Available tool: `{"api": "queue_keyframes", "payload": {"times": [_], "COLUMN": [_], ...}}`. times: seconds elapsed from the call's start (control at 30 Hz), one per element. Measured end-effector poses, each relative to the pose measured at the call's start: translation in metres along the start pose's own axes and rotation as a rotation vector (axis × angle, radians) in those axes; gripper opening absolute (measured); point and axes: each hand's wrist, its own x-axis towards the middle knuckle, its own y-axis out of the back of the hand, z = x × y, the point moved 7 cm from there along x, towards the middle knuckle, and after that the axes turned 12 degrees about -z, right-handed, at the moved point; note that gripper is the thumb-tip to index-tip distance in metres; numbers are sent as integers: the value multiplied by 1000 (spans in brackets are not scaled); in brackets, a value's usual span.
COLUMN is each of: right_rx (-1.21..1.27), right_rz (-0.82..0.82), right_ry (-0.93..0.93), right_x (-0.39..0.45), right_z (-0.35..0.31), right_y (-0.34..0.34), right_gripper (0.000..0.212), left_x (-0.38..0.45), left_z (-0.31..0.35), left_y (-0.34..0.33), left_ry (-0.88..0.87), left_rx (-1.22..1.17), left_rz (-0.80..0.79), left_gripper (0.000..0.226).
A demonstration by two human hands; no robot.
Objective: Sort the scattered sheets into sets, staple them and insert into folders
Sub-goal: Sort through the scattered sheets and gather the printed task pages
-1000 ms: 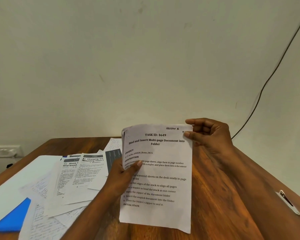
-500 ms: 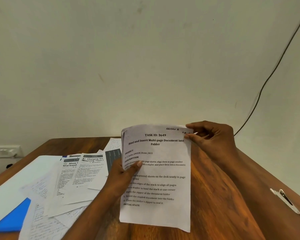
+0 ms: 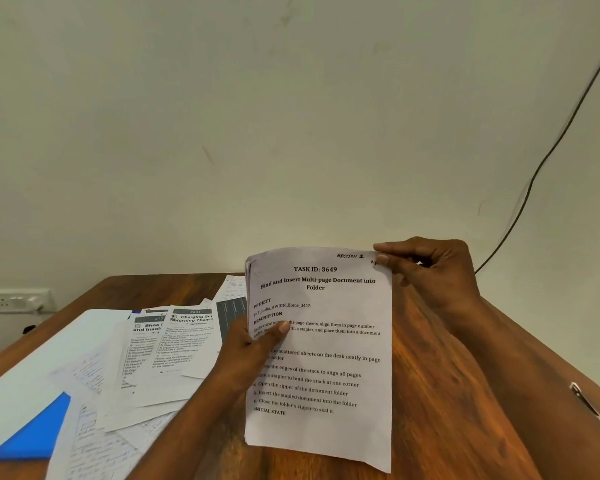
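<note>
Since 0.5 s ago almost nothing shifts: right hand sits a touch higher at the top right corner of the held set of sheets, rest unchanged.

Pale wall fills the upper half, w/ a dark cable running diagonally down its right side. Wooden tabletop spans the lower half. At left, a white folder w/ blue patch lies flat, partly covered by scattered sheets, printed and handwritten, overlapping each other.

Held set stands upright above the tabletop, centre-right, front page titled "TASK ID: 3649"; several page edges show at the top left corner. It blocks the tabletop behind it and part of the scattered sheets.

Left hand grips the set's left edge, thumb across the print, other fingers hidden behind the paper. Right hand pinches the top right corner, fingers curled.

Socket strip on the wall at far left. Small metal item, prob. a stapler, lies on the tabletop at far right, well apart from the sheets, partly hidden by the right forearm.
</note>
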Motion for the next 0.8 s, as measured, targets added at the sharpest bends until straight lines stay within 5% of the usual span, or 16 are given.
{"api": "queue_keyframes", "payload": {"times": [0.27, 0.47, 0.63, 0.8], "right_rx": [430, 409, 279, 257], "right_rz": [67, 82, 142, 117], "right_ry": [-221, -214, -114, -116], "right_x": [-8, -8, -5, -3], "right_z": [15, 9, 0, -4], "right_y": [-3, -5, -5, -3], "right_gripper": [24, 15, 18, 15], "left_x": [-4, 1, 15, 13], "left_z": [5, 9, 52, 110], "left_y": [-2, 0, 24, 44], "left_ry": [25, 35, -179, -423], "left_rx": [-11, -65, -111, 144], "left_rz": [-55, -94, 37, 73], "left_gripper": [13, 20, 33, 49]}}
